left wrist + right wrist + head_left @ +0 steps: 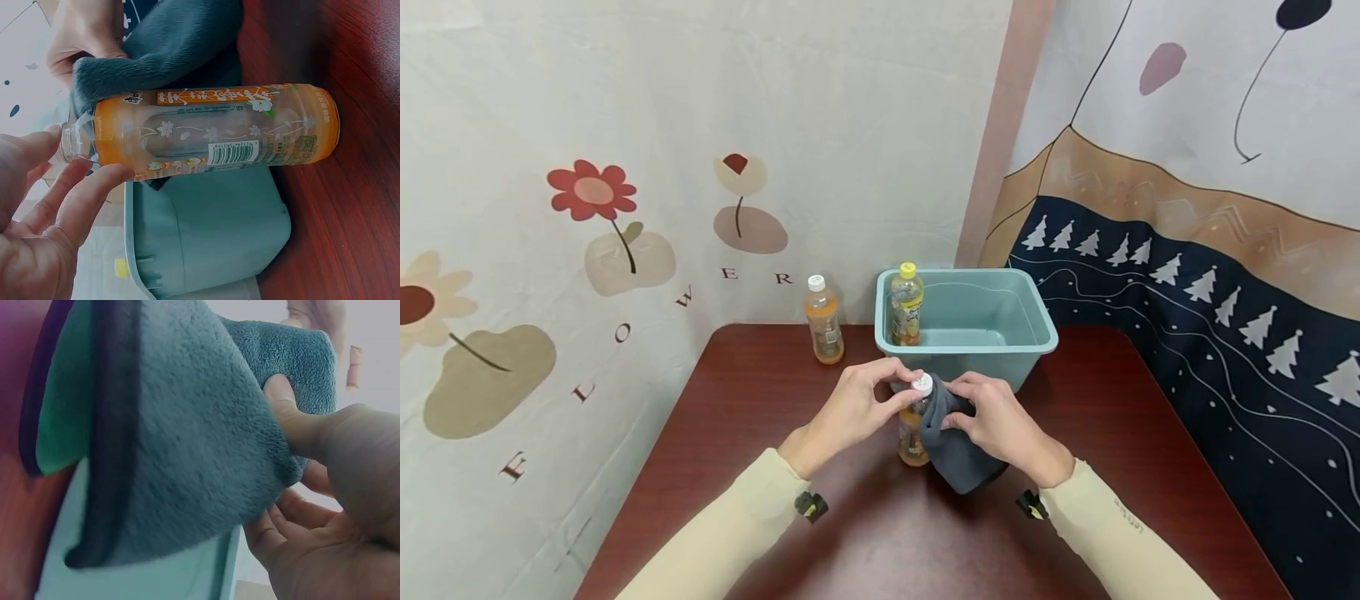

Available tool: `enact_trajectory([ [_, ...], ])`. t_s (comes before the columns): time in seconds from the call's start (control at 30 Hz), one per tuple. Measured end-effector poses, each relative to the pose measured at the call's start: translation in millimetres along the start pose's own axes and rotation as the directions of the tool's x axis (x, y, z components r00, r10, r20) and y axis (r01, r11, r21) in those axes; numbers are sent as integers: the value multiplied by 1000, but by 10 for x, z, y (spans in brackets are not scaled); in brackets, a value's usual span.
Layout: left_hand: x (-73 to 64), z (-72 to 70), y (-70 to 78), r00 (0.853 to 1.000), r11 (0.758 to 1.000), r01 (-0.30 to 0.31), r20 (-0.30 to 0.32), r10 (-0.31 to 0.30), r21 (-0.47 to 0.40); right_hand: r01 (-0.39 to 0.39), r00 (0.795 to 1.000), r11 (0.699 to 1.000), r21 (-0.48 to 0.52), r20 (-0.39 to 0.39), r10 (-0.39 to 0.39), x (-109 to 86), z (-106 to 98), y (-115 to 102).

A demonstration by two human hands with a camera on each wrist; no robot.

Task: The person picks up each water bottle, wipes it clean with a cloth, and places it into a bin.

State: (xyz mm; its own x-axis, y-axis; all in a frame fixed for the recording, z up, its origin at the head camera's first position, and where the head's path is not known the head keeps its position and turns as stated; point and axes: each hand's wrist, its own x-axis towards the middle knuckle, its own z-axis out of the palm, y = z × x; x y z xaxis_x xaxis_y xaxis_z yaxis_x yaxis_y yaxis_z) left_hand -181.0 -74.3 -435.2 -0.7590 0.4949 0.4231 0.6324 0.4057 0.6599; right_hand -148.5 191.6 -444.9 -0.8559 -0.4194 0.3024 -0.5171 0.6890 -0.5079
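A clear bottle with an orange label and white cap (913,433) stands upright on the table in front of the basin. My left hand (867,398) grips it at the cap and neck with thumb and fingers. In the left wrist view the bottle (212,128) shows its barcode, and the fingers (94,194) reach round the neck. My right hand (1000,419) pinches a dark grey-blue cloth (966,454), which lies against the bottle's right side near the neck. Up close in the right wrist view, the fleecy cloth (187,431) hangs in folds from the thumb and fingers.
Behind the hands stands a light blue-green basin (1037,346), with a yellow-capped bottle (907,308) upright at its left end. Another orange-labelled bottle (824,325) stands on the dark red table (722,417) left of it. Printed fabric hangs close behind the table.
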Motion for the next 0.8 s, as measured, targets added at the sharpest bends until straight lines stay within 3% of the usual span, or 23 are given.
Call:
enact_trajectory([
  [0.2,3,2,5,1000,1000,-14,-10,14,2,-23,1000,1000,-18,14,24,-25,148,108],
  [0.8,-2,14,-13,1000,1000,0,4,0,0,-75,983,994,-80,161,87,-91,629,360],
])
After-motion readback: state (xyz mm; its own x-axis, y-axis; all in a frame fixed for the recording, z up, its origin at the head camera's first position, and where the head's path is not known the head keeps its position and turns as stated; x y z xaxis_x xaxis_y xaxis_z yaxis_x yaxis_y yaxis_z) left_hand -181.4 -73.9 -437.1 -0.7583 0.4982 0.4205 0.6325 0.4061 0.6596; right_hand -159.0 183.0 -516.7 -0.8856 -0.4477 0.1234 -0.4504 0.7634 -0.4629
